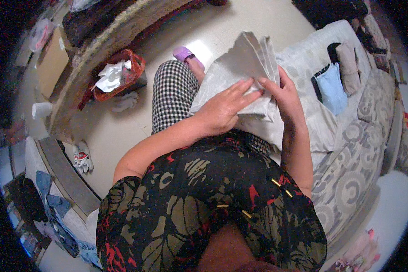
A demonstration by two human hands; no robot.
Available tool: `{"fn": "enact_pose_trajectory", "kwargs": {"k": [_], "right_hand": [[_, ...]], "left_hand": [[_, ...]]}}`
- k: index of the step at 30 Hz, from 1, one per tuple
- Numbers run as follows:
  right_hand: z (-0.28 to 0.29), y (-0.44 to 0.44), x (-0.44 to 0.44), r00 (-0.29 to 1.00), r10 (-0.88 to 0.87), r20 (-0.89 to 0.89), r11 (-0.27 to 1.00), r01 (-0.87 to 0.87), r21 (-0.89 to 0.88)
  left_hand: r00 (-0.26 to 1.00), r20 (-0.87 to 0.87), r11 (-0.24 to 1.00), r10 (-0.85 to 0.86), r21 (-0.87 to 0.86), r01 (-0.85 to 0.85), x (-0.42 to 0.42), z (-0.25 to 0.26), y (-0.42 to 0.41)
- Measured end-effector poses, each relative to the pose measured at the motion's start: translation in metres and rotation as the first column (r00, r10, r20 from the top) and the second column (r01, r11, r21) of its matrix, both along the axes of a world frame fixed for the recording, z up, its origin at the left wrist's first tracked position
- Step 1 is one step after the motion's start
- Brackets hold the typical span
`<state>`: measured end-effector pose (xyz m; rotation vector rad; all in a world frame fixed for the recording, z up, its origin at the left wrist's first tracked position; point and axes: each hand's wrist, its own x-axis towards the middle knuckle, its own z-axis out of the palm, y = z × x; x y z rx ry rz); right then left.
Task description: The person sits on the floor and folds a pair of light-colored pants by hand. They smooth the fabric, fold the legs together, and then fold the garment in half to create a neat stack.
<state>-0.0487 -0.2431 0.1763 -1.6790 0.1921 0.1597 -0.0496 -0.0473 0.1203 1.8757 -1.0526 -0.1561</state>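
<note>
A folded white cloth item (229,64), perhaps a garment, stands over my lap with several layers fanned at its upper right edge. My left hand (224,107) lies across its near face, fingers spread and pointing right; its thumb is hard to make out. At the right edge my right hand (287,97) grips the cloth, thumb in front and the other fingers partly hidden behind. Beneath and to the right, more pale fabric (314,131) covers the sofa seat. My checked trouser leg (173,95) shows left of the cloth.
On the sofa cover (292,64) lie a folded light blue cloth (333,90) and a rolled beige cloth (348,68). A patterned cushion (346,180) is at right. Left on the floor stands a red basket (134,81) holding white crumpled material, with white shoes (82,158) nearer me.
</note>
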Motion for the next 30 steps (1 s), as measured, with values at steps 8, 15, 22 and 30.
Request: {"fn": "enact_pose_trajectory", "kwargs": {"k": [8,15,22,30], "right_hand": [[-0.029,-0.023,-0.007,0.955,-0.209,-0.212,0.976,0.217,0.018],[0.008,-0.009,0.011,0.948,-0.309,-0.078,0.938,0.317,0.138],[0.059,-0.018,-0.013,0.891,-0.403,0.207,0.91,0.365,0.197],[0.068,-0.05,-0.056,0.825,-0.511,0.241,0.859,0.474,0.196]], "left_hand": [[0.947,0.279,0.974,-0.157,-0.113,0.195,-0.017,0.003,-0.03],[0.89,0.103,0.885,-0.444,-0.106,0.454,-0.047,-0.025,-0.072],[0.823,0.504,0.846,0.261,0.292,-0.447,0.012,-0.045,-0.081],[0.96,-0.085,0.958,0.265,0.138,-0.252,0.045,-0.063,-0.02]]}}
